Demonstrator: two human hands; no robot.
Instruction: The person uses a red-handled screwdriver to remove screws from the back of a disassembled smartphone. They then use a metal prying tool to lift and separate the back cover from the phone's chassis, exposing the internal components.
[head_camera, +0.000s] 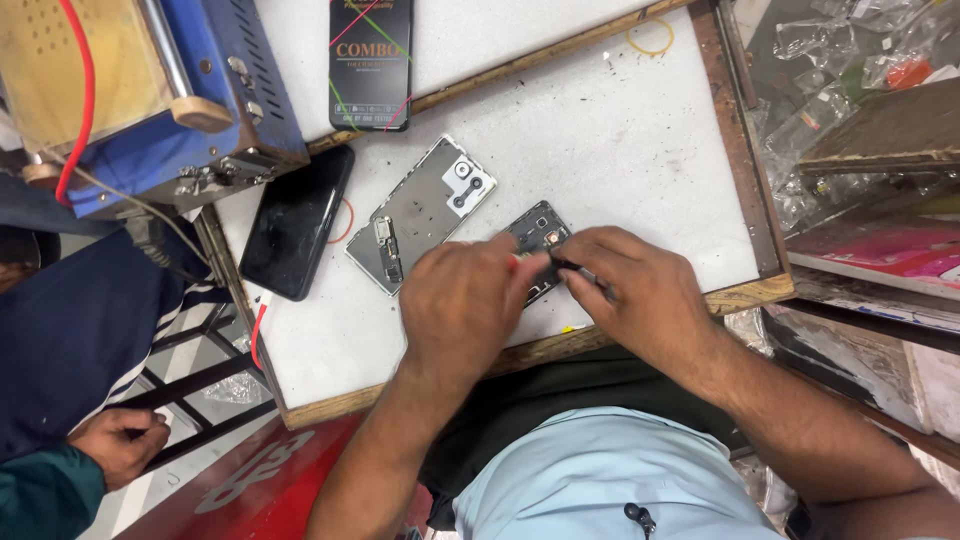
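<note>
The white work board (640, 150), framed in wood, is carrying everything, with a blue machine (190, 100) overlapping its far left corner. A dark phone (296, 222) is lying face up near the left edge, a boxed package (370, 62) is resting beyond the far edge, and a grey phone back frame (420, 212) is sitting just left of the middle. The opened phone body (538, 232) is lying near the front edge, partly hidden under both hands. The left hand (465, 300) is curling over it with fingers pressed together, seemingly pinching a red-handled tool, though the grip itself is hidden. The right hand (640, 290) is pinching a thin dark tool (580, 270) against the body. That body is looking light, stiff and fragile, with bare circuitry exposed, so holding it by its outer rim is seeming safest. The raised wooden border is limiting sliding at the front and right edges, while open board is lying toward the far right corner, where a rubber band (650, 38) is resting. Another person's hand (125, 440) is hanging off the board's left side
</note>
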